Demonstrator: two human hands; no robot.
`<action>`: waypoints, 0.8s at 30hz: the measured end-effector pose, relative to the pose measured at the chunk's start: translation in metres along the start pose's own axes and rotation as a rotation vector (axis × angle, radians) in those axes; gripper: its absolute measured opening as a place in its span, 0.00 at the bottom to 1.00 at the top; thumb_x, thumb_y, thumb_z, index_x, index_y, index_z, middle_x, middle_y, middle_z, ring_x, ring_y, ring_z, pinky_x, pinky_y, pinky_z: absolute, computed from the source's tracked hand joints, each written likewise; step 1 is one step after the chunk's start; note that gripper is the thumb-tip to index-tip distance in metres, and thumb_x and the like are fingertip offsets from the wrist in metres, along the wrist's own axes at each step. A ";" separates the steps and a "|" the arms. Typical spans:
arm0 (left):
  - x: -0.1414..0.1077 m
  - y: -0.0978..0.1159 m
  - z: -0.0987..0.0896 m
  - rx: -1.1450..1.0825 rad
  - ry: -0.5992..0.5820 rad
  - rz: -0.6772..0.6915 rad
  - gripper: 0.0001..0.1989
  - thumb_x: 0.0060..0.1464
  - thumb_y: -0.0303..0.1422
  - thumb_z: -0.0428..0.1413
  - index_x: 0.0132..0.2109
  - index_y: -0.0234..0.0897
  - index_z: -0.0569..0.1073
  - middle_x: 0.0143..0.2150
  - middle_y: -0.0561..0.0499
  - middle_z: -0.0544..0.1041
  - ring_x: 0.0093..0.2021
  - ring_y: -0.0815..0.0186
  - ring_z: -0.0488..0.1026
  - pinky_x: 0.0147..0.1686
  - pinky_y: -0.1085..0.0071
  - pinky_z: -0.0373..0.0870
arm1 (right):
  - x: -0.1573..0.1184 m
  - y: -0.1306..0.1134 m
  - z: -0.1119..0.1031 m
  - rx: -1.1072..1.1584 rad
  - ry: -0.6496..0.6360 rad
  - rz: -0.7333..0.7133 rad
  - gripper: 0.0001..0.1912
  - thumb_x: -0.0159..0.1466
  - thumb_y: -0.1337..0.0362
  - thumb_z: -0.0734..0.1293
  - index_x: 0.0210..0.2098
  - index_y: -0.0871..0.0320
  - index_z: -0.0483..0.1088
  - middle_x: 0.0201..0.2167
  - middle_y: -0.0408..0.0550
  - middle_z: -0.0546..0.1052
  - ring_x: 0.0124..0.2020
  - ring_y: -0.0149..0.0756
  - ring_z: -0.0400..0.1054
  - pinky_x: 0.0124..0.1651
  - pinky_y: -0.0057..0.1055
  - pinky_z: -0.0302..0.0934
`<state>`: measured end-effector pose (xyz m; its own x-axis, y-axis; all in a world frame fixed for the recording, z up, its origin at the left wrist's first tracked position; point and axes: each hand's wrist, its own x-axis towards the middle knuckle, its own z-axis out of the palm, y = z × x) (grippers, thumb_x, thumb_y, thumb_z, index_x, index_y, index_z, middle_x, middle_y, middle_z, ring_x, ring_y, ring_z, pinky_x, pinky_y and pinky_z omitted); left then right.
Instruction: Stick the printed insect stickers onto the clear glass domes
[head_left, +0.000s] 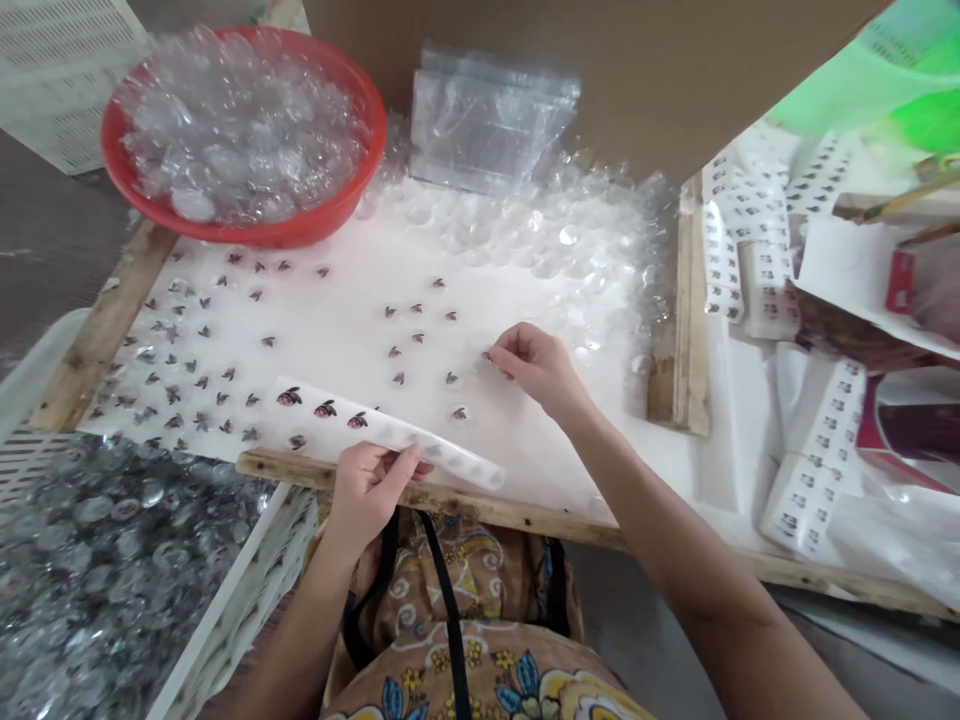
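Left hand (379,490): thumb and fingers pinch a long, glossy white strip with dark-and-red insect prints (386,428), held aslant just inside the front edge of the white-topped, wood-edged counter (341,322). Right hand (531,365): thumb and forefinger together, apparently pinching a small dark insect sticker (488,355), right of the counter's middle. Risks, as judged: the sticker could crease or sit off-centre if released unevenly; the strip's left end, unsupported by fingers, could sweep aside small, clear, insect-printed plastic pieces (298,442) toward the front edge.
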<state>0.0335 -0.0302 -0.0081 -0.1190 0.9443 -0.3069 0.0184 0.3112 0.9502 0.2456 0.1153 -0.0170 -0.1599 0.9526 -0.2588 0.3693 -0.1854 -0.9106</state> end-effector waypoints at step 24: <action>-0.001 -0.004 0.001 0.024 -0.059 -0.026 0.14 0.59 0.40 0.59 0.31 0.33 0.79 0.27 0.46 0.83 0.28 0.61 0.80 0.30 0.71 0.76 | -0.043 -0.038 0.044 -0.332 -0.085 -0.444 0.07 0.65 0.65 0.67 0.43 0.57 0.71 0.38 0.49 0.79 0.36 0.35 0.72 0.37 0.31 0.63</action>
<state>0.0349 -0.0322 -0.0116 -0.0608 0.9402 -0.3350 0.0402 0.3377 0.9404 0.1981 0.0704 0.0147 -0.4335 0.8968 0.0886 0.5163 0.3277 -0.7912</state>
